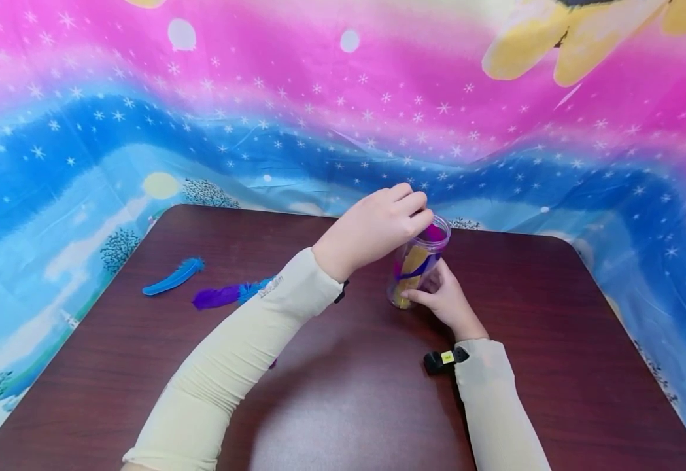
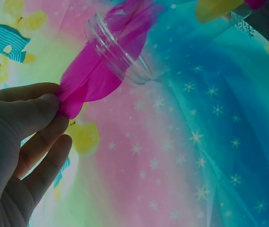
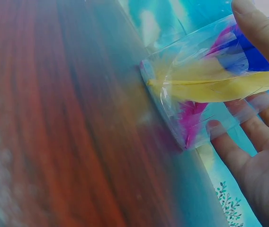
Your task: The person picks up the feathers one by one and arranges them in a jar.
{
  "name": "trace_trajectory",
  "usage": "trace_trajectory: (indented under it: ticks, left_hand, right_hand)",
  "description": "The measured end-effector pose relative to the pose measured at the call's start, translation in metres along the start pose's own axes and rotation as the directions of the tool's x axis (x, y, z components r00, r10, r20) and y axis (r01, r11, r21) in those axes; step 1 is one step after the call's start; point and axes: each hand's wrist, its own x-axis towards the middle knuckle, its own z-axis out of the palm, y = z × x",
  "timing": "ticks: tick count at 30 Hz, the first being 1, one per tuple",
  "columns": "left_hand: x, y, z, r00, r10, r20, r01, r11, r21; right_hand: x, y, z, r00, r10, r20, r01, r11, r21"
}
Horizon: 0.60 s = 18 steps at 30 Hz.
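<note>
A clear jar (image 1: 397, 296) stands upright on the table, its threaded mouth uncovered. Inside it are a yellow feather (image 3: 196, 85), a dark blue feather (image 3: 257, 54) and magenta ones. My right hand (image 1: 450, 302) grips the jar low on its side, thumb in front and fingers around the back. Above the mouth, my left hand (image 1: 378, 226) pinches the end of a magenta feather (image 2: 94, 78) between thumb and fingertips. In the left wrist view most of that feather lies through the rim into the jar. The right wrist view shows my right hand (image 3: 267, 156) around the clear wall.
On the table (image 1: 331, 405), left of my arm, lie a light blue feather (image 1: 173, 277) and a purple feather (image 1: 216, 297) with a blue one (image 1: 254, 288) beside it, partly hidden by the sleeve. A printed cloth (image 1: 295, 118) hangs along the far and side edges.
</note>
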Motion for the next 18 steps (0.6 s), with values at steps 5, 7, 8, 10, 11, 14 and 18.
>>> trace_trajectory:
  ticks: [5, 7, 8, 10, 11, 14, 18]
  left_hand:
    - [0.002, 0.003, 0.002, 1.0, -0.001, 0.028, 0.002, 0.999, -0.039]
    - [0.003, 0.004, 0.002, 0.999, -0.003, 0.032, 0.004, 0.999, -0.049]
    - [0.003, 0.005, 0.003, 0.999, -0.003, 0.034, 0.005, 0.998, -0.055]
    - [0.004, 0.006, 0.003, 0.999, -0.002, 0.043, 0.005, 0.998, -0.059]
    - [0.005, 0.007, 0.004, 0.999, -0.003, 0.053, 0.006, 0.998, -0.063]
    - [0.008, 0.009, 0.005, 0.993, -0.017, 0.113, 0.027, 0.996, -0.085]
    - [0.011, 0.011, 0.008, 0.967, -0.062, 0.246, 0.097, 0.986, -0.133]
  right_hand:
    - [0.0, 0.0, 0.0, 1.0, 0.003, 0.001, -0.003, 1.0, -0.001]
    - [0.0, 0.0, 0.0, 1.0, 0.003, 0.0, -0.003, 1.0, 0.0]
    - [0.0, 0.001, 0.0, 1.0, 0.005, 0.0, -0.005, 1.0, 0.001]
    - [-0.001, 0.002, 0.0, 1.0, 0.007, 0.001, -0.007, 1.0, -0.002]
    - [0.0, 0.002, 0.0, 1.0, 0.008, 0.0, -0.008, 1.0, -0.001]
    - [-0.001, 0.002, 0.0, 1.0, 0.011, 0.0, -0.011, 1.0, 0.003]
    - [0.0, 0.002, 0.001, 1.0, 0.009, -0.003, -0.009, 1.0, 0.012]
